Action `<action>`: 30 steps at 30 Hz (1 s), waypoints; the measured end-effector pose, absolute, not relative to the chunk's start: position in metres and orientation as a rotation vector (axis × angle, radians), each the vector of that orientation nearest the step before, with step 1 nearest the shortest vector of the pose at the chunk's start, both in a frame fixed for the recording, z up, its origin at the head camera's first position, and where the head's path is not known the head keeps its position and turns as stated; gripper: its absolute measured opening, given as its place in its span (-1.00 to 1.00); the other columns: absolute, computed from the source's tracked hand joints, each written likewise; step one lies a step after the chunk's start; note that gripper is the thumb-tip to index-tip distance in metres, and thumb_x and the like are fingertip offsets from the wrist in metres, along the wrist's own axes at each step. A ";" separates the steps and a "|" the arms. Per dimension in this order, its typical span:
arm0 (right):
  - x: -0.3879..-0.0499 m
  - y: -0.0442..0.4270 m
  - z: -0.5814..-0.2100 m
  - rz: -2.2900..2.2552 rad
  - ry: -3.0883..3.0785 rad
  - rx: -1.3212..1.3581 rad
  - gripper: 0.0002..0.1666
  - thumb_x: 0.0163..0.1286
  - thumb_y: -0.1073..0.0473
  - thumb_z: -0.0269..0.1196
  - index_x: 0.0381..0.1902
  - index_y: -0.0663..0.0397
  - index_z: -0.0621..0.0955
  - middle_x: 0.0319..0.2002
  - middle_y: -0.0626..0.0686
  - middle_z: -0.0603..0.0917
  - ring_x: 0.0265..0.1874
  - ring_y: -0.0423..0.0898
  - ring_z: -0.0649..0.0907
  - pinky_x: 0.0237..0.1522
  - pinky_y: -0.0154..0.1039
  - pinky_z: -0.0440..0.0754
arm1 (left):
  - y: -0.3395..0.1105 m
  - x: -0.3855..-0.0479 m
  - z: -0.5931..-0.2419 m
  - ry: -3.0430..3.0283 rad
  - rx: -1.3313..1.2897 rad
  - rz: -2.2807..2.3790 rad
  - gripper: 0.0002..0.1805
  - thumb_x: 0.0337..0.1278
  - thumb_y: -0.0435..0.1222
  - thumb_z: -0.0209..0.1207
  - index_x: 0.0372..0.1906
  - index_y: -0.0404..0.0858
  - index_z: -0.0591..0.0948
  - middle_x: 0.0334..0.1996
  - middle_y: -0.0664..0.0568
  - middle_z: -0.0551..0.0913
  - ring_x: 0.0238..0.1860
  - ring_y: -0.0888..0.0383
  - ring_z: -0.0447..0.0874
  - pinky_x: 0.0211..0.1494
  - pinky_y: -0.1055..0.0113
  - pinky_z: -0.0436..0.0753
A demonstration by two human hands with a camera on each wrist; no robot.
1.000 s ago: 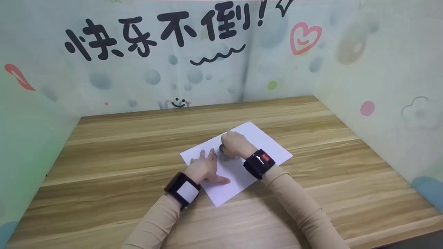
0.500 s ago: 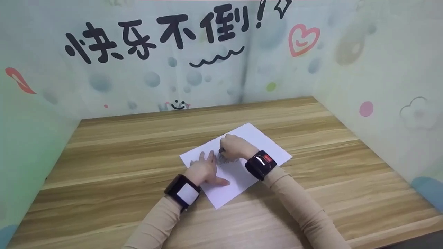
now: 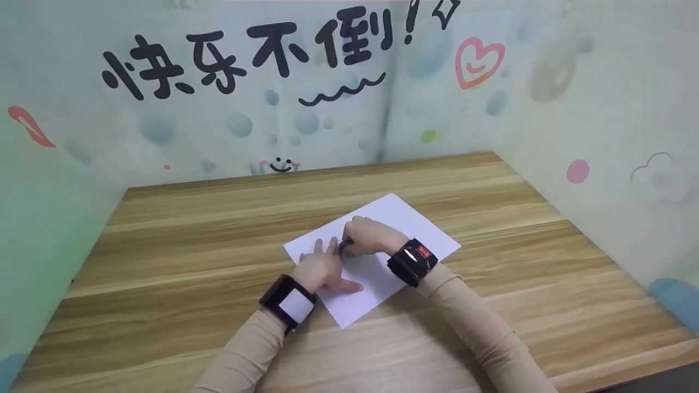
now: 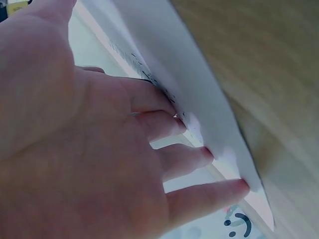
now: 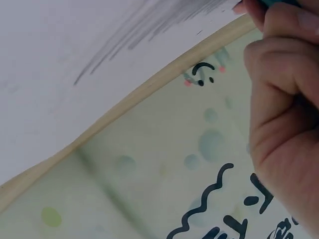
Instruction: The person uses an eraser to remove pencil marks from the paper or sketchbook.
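White paper lies askew on the wooden table. The left hand rests on its left part with fingers spread; the left wrist view shows the same hand with fingertips against the paper. The right hand, fingers curled, grips a small dark object close beside the left fingertips. In the right wrist view, a teal bit of the held object shows above the right hand, near grey strokes on the paper. The object's tip is hidden.
The wooden table extends around the paper. Printed panels stand along its back and both sides. A dark band circles each wrist, over beige sleeves.
The right hand has shifted slightly left and down with the dark object, nearer the left fingers, and now covers most of the grey marks in the head view. The left hand stays in place.
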State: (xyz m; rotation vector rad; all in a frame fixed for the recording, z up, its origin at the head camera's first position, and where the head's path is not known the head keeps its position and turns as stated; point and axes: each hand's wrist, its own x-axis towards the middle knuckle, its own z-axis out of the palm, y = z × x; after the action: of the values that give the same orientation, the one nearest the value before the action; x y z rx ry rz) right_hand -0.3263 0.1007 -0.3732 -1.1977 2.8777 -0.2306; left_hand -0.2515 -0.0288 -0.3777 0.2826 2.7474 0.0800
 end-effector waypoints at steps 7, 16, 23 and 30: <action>-0.326 0.099 -0.374 -0.131 3.051 -1.026 -0.85 0.19 0.28 0.24 -0.52 0.27 0.66 -0.47 0.19 0.65 -0.53 -0.07 0.47 -0.40 -0.08 0.62 | -0.029 -0.253 -0.377 2.746 0.282 0.080 0.18 -0.04 0.35 0.12 0.49 -0.31 -0.02 0.55 -0.08 -0.14 0.54 -0.15 -0.22 0.43 -0.21 0.18; -0.326 0.096 -0.374 -0.211 3.016 -1.075 -0.83 0.20 0.24 0.27 -0.54 0.20 0.69 -0.59 0.08 0.63 -0.58 -0.12 0.46 -0.49 -0.21 0.54 | -0.030 -0.253 -0.376 2.728 0.267 0.065 0.17 -0.01 0.36 0.09 0.50 -0.29 -0.07 0.55 -0.06 -0.20 0.54 -0.14 -0.27 0.45 -0.22 0.14; -0.322 0.095 -0.371 -0.122 2.923 -1.128 -0.87 0.14 0.30 0.27 -0.56 0.24 0.65 -0.60 0.03 0.52 -0.55 -0.14 0.40 -0.50 -0.26 0.43 | -0.028 -0.252 -0.377 2.731 0.265 0.108 0.18 -0.04 0.34 0.13 0.49 -0.33 -0.02 0.55 -0.08 -0.17 0.54 -0.15 -0.25 0.44 -0.23 0.14; -0.326 0.095 -0.377 -0.189 2.975 -1.250 -0.81 0.18 0.29 0.24 -0.60 0.22 0.66 -0.65 0.06 0.61 -0.58 -0.14 0.43 -0.50 -0.24 0.49 | -0.029 -0.252 -0.378 2.718 0.251 0.114 0.20 -0.05 0.34 0.14 0.50 -0.32 -0.05 0.55 -0.06 -0.19 0.55 -0.12 -0.27 0.46 -0.21 0.13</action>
State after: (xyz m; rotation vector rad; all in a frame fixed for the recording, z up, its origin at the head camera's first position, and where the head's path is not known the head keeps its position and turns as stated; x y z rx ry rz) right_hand -0.3255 0.0950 -0.3771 -1.2502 2.9752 -0.1888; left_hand -0.2523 -0.0291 -0.3776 0.2508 2.7184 0.1137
